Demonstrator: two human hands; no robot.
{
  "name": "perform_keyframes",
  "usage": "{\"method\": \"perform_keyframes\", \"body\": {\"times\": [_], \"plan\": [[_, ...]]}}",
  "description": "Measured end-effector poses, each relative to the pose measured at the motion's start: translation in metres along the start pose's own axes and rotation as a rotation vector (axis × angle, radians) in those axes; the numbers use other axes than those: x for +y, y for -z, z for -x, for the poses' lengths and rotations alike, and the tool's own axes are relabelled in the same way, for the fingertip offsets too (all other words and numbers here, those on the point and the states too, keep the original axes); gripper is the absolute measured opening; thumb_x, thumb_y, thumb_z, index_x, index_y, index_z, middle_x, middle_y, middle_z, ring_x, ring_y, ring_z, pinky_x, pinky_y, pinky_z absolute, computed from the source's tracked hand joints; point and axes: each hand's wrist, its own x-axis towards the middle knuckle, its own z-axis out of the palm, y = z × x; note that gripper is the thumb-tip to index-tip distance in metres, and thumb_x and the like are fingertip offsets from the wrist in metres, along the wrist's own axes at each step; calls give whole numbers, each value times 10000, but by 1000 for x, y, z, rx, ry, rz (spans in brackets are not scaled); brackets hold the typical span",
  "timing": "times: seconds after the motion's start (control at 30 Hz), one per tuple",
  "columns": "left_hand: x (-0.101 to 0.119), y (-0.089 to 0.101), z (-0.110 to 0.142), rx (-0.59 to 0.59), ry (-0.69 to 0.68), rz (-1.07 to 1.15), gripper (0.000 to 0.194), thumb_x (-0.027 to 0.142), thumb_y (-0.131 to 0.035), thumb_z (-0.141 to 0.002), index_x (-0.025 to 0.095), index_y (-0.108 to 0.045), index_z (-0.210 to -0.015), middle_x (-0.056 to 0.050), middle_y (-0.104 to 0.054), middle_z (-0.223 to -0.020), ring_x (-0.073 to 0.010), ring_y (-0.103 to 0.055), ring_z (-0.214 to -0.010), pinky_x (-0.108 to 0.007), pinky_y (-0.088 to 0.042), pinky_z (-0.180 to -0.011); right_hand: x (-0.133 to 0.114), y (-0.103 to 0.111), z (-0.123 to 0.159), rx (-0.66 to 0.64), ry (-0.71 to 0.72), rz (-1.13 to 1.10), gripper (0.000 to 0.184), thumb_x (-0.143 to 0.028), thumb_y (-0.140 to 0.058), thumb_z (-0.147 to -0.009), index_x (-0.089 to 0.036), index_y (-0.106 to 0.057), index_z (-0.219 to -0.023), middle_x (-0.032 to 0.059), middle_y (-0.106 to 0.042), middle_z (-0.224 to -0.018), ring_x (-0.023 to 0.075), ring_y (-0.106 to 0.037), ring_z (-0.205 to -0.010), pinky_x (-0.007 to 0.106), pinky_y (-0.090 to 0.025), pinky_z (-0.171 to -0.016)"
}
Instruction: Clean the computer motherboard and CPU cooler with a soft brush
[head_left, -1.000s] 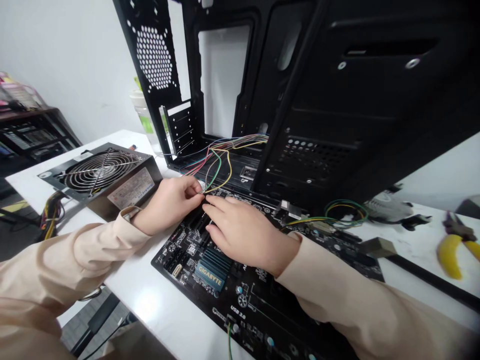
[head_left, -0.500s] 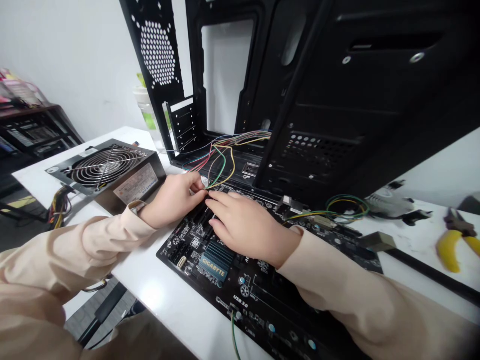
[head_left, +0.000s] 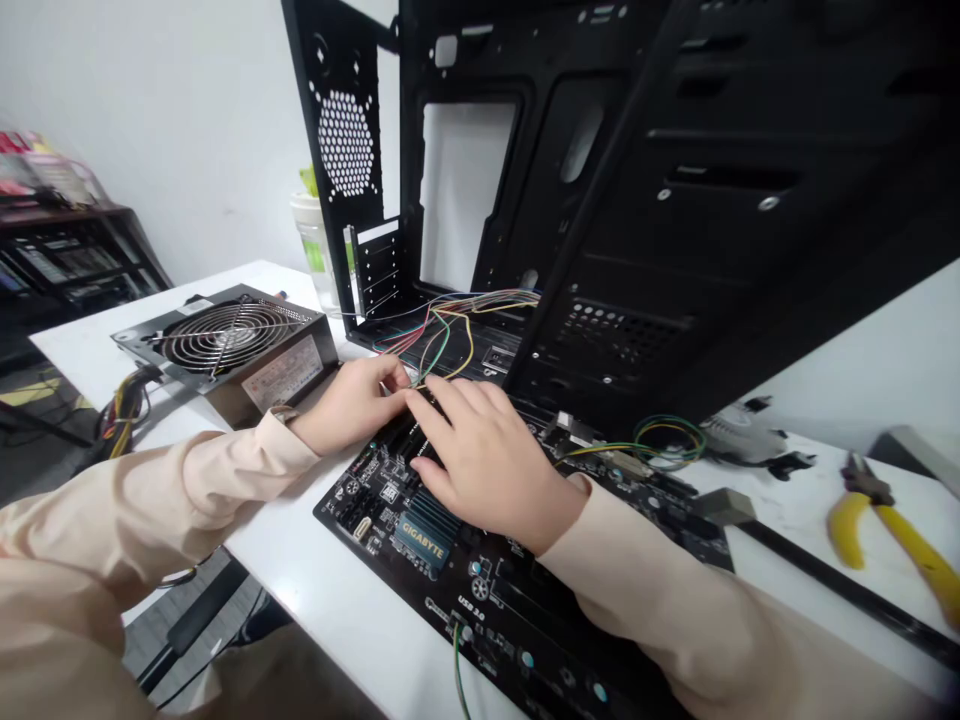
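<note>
Head cam: far L, dark shelf point(head_left: 75, 213) w/ stuff packed inside, blurry. PSU point(head_left: 232, 350) on white table point(head_left: 300, 610), fan up; cup point(head_left: 308, 218) behind it, green bit at top. L hand point(head_left: 352, 405): fingers curled in at thin wires point(head_left: 471, 345), grip hidden, can't tell if holding. Below both hands, mobo point(head_left: 491, 575) flat on table. R hand point(head_left: 487, 460): fingers extended, a bit spread, index tip by L thumb, palm over mobo. PC case point(head_left: 637, 235) stands behind, open, thin wires across its floor & out to hands. Far R, yellow-handled pliers point(head_left: 867, 488) on table
</note>
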Motion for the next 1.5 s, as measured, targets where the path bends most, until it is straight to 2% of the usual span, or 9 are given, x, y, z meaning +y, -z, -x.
{"method": "perform_keyframes", "body": {"times": [0.07,0.2,0.37,0.67,0.87,0.97,1.07,1.17,1.5], "plan": [[0,0,0,-6,5,24,144,288,-536,-781,170,-556,-700,12,-601,-677,-127,-526,-623,-246,-427,-616,0,1,1,42,48,26,455,-328,-571,-881,-84,-559,-1266,176,-597,-1198,310,-511,-1056,467,-387,-939],[2,2,0,-21,23,14,177,318,-553,-803,162,-596,-733,2,-626,-702,-134,-540,-637,-250,-424,-616,-1,0,2,70,104,60,155,-264,-553,-877,-149,-633,-944,95,-610,-888,260,-516,-847,402,-379,-787],[2,3,0,-51,41,-32,204,338,-563,-809,159,-619,-727,-4,-635,-694,-140,-544,-628,-246,-402,-589,-1,-1,1,64,150,76,85,-203,-522,-873,-175,-595,-839,81,-604,-853,248,-508,-820,391,-359,-786],[6,6,2,-49,19,-40,202,328,-558,-809,165,-611,-702,2,-636,-662,-135,-557,-606,-242,-402,-584,-1,-2,1,24,138,47,151,-192,-488,-890,-153,-622,-948,105,-628,-973,255,-538,-864,392,-396,-777],[6,7,3,-20,-8,-27,225,315,-547,-808,168,-631,-957,6,-670,-720,-144,-603,-633,-256,-450,-631,0,-2,1,30,167,32,232,-179,-471,-897,-118,-644,-1038,152,-641,-1090,284,-567,-1007,416,-438,-852],[7,8,3,-17,-20,-37,191,303,-530,-795,171,-631,-891,-7,-683,-753,-156,-615,-669,-263,-451,-641,0,-1,1,113,242,66,397,-167,-459,-909,-120,-558,-1291,196,-545,-1353,319,-496,-1223,458,-398,-987],[9,10,4,-11,-23,-49,179,304,-517,-797,170,-625,-846,-7,-675,-737,-155,-602,-654,-260,-437,-617,0,0,2,131,261,76,442,-210,-487,-920,-207,-525,-1361,147,-441,-1494,341,-420,-1331,507,-340,-1059],[12,12,5,-11,-41,-55,184,313,-501,-820,167,-613,-826,4,-648,-702,-139,-568,-616,-246,-416,-584,0,-2,3,120,221,71,455,-273,-512,-926,-251,-515,-1381,115,-388,-1543,347,-364,-1385,540,-304,-1086],[15,14,5,-30,-225,-58,169,308,-481,-843,191,-478,-722,-2,-565,-706,-146,-532,-667,-266,-427,-657,-1,-3,4,73,172,79,529,-354,-518,-935,-194,-463,-1436,110,-337,-1570,287,-305,-1445,531,-269,-1142]]}}
